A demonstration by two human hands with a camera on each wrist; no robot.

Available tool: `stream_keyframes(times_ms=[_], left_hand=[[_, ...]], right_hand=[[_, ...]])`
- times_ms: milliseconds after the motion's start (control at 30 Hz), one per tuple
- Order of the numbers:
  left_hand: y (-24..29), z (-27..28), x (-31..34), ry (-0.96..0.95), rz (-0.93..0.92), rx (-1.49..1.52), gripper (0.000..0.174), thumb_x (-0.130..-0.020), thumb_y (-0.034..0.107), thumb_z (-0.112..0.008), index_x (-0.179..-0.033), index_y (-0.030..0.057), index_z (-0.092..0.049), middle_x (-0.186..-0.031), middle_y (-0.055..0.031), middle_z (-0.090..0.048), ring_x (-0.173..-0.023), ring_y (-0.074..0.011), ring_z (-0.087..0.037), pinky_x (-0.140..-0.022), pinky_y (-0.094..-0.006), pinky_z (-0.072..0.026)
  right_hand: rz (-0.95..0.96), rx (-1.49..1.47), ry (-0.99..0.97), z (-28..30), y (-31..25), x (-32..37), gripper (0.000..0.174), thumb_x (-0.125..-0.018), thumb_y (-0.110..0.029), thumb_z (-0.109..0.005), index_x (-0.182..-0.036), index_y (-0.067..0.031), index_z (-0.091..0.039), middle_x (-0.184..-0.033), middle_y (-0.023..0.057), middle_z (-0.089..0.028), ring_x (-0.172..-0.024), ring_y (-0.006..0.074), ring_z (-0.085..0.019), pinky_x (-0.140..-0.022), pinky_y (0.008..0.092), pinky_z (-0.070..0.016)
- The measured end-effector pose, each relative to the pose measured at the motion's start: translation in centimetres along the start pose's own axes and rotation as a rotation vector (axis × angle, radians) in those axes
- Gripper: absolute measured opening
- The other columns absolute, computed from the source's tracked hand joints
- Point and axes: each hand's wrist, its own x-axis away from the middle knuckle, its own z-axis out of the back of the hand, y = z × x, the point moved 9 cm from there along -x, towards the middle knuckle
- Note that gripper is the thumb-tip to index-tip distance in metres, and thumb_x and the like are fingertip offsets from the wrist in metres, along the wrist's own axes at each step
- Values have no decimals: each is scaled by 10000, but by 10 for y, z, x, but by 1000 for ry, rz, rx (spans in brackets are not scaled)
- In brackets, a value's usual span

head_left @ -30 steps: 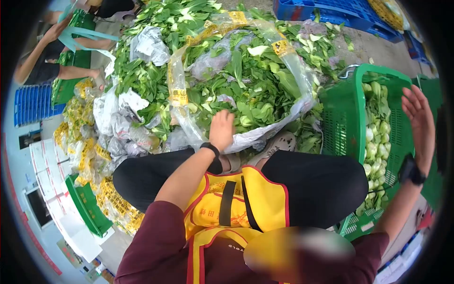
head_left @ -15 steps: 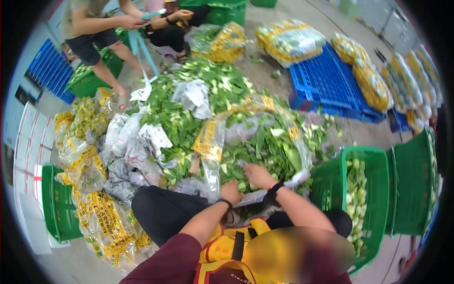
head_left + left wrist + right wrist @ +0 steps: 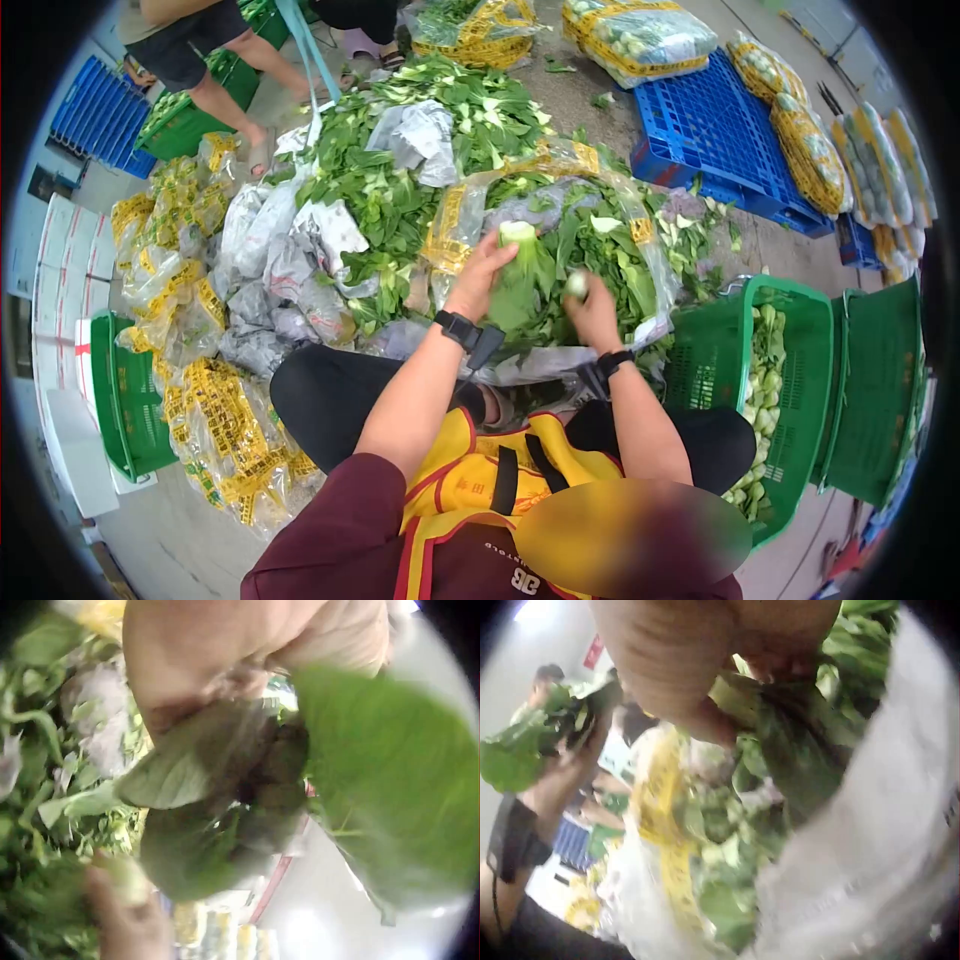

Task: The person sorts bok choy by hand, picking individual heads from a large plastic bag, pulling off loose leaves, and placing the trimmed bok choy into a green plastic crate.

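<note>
The left hand [image 3: 482, 272] grips a leafy green [image 3: 525, 275], its pale cut base facing up; in the left wrist view broad leaves [image 3: 397, 780] hang below that hand [image 3: 240, 645]. To its right, the right hand [image 3: 596, 316] pinches the pale end [image 3: 577, 284] of another green, just above the leaves in the open clear bag with yellow print [image 3: 455, 215]. The right wrist view shows the right hand [image 3: 705, 660] with its fingers round a stem, dark leaves [image 3: 799, 754] hanging beside the bag's pale plastic [image 3: 862, 847].
Right of the knees stands a green crate [image 3: 700, 350] holding pale-stemmed greens. Loose leaves [image 3: 390, 215] and crumpled plastic bags [image 3: 265, 250] lie left of the open bag. Further back are a blue pallet [image 3: 715, 125], filled bags [image 3: 640, 45] and a standing person's legs [image 3: 220, 85].
The right hand has come from beside the crate to the open bag. Both hands have risen from the leaves, each now holding a green. The head view has shifted.
</note>
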Motion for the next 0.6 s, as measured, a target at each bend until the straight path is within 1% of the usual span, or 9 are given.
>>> stream_keyframes(times_ms=[67,133,200,300,333,433,533,567,600], left_hand=[[3,-8,-8,49,-92,-228,474,-897,181,-653,-1318,47,-483,-1208,-108,-615,-1103,-213,-614,-946,-338,-496],[17,-27,-2,191,-431,-714,515,-885,73,-668,-1345,65,-437,-1285,-88,-554,-1144,-178,-574,-954,-311,-477],[5,-50,0,178,-406,-789,501,-930,71,-601,-1392,62,-410,-1297,-80,-517,-1154,-166,-543,-965,-311,-457],[-26,-85,4,55,-165,-22,530,-960,49,-513,-1468,53,-362,-1291,-66,-481,-1155,-163,-513,-994,-291,-406],[-32,-85,5,52,-157,-19,530,-960,49,-513,-1468,53,-362,-1291,-66,-481,-1155,-163,-513,-994,-291,-406],[-14,-88,14,115,-400,-726,386,-975,58,-501,-1359,35,-526,-1270,-59,-510,-1083,-136,-537,-952,-272,-427],[-12,-88,6,61,-278,-765,344,-967,51,-535,-1307,19,-573,-1146,-40,-579,-993,-130,-566,-918,-273,-451],[-25,-77,-1,49,-51,-425,316,-963,50,-556,-1273,9,-598,-1047,-27,-628,-934,-119,-589,-886,-260,-471],[-26,-81,-7,42,-43,-424,316,-963,50,-556,-1273,9,-598,-1047,-27,-628,-934,-119,-589,-886,-260,-471]], right_hand=[[-145,-221,69,51,-35,-24,418,-796,-68,-706,-1189,-4,-581,-1065,132,-656,-931,221,-639,-834,339,-503],[-191,-644,65,89,-71,-30,450,-795,-25,-649,-1238,-14,-570,-1144,66,-630,-1023,167,-597,-896,301,-473],[-115,-835,-90,72,-78,-31,559,-791,-17,-628,-1339,-12,-516,-1196,76,-614,-1086,157,-571,-971,285,-428],[-200,-1050,-241,38,-97,-11,635,-805,-18,-604,-1422,-14,-456,-1259,69,-592,-1119,157,-563,-999,282,-407],[-206,-1048,-234,38,-96,-8,635,-805,-18,-604,-1422,-14,-456,-1259,69,-592,-1119,157,-563,-999,282,-407],[-398,-1228,-243,33,-81,-1,556,-861,-94,-673,-1386,-38,-500,-1225,66,-616,-1095,158,-598,-923,307,-479],[-403,-1299,-299,40,-66,-2,511,-859,-91,-680,-1346,-35,-534,-1179,68,-642,-1032,174,-636,-888,320,-516],[-401,-1344,-283,45,-63,-4,509,-857,-88,-679,-1343,-36,-535,-1180,71,-642,-1031,178,-639,-888,324,-521],[-397,-1388,-266,50,-61,-7,508,-855,-85,-679,-1340,-37,-535,-1181,74,-643,-1030,183,-642,-887,328,-525]])
